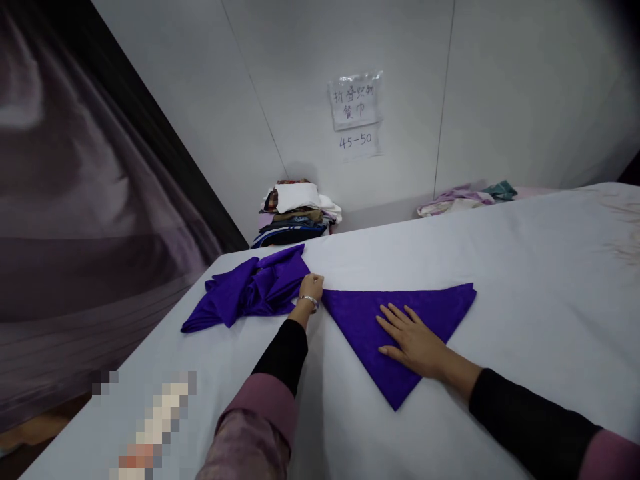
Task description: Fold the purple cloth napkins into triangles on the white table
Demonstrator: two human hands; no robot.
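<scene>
A purple cloth napkin (357, 320) lies on the white-covered table (525, 287), folded into a triangle with its long edge at the back and its point towards me. My left hand (312, 287) is closed at the triangle's left corner, pinching it; the fingertips are partly hidden. Spread flat, my right hand (413, 340) presses on the middle of the napkin with fingers apart. Just left of my left hand, a crumpled heap of purple cloth (250, 290) rests on the table, close to the wrist with the bracelet (311, 303).
Behind the table's far edge sit a stack of mixed cloths (295, 217) and a loose heap of lilac and green fabric (460, 199). Handwritten papers (355, 110) hang on the wall. A dark curtain (90, 200) hangs along the left side. A pixelated patch (160, 420) covers the front left.
</scene>
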